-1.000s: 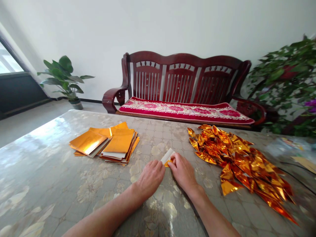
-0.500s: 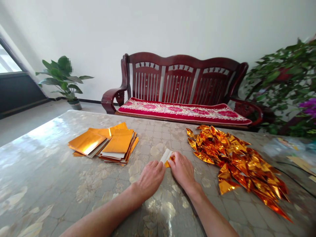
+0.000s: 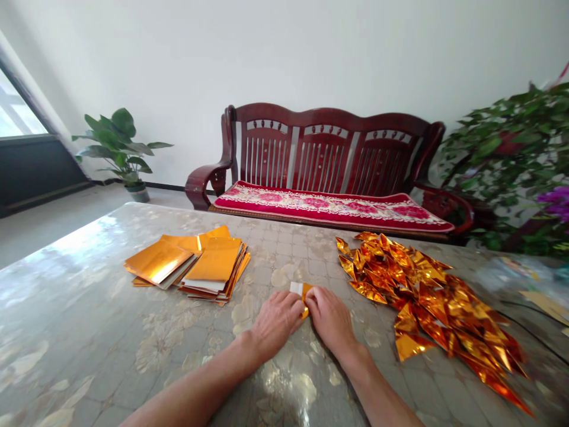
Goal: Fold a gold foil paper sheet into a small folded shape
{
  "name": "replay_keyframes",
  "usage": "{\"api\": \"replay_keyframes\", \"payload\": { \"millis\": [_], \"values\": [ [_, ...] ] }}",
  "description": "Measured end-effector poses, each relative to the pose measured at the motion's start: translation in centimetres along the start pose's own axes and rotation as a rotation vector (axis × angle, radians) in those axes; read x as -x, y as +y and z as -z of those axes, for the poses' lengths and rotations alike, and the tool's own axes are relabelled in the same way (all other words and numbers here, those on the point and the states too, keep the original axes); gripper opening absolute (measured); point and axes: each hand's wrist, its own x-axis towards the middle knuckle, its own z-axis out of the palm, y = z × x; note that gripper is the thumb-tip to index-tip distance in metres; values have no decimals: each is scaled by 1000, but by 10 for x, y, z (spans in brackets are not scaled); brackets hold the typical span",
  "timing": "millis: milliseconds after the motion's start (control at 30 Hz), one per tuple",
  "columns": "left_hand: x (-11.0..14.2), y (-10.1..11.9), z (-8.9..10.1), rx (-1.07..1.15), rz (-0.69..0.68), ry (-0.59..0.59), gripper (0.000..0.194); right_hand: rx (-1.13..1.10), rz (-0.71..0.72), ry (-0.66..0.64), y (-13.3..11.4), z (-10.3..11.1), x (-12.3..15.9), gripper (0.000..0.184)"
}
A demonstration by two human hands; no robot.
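Note:
Between my hands on the table is a small piece of gold foil paper, partly folded, with its pale back showing at the far left end. My left hand pinches its near left side. My right hand has its fingers closed on the right edge, close beside the left fingertips. Much of the paper is hidden under the fingers. To the left lies a loose stack of flat gold foil sheets. On the right spreads a heap of folded, pointed gold foil pieces.
A patterned, glossy cover lies over the table. Clear plastic bags and a dark cable sit at the right edge. Behind the table stands a wooden bench with a red floral cushion. Potted plants flank it.
My fingers have drawn closer together on the paper. More of its gold side now shows at the far end, and less of the pale strip. The view has tilted slightly up.

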Motion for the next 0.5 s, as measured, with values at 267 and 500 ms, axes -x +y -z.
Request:
{"api": "replay_keyframes", "payload": {
  "millis": [267,500],
  "values": [
    [10,7,-6,22,18,-54,12,98,-111,46,8,5,-11,13],
    [17,16,-4,32,3,-97,14,-51,-212,-49,2,8,-13,13]
  ]
}}
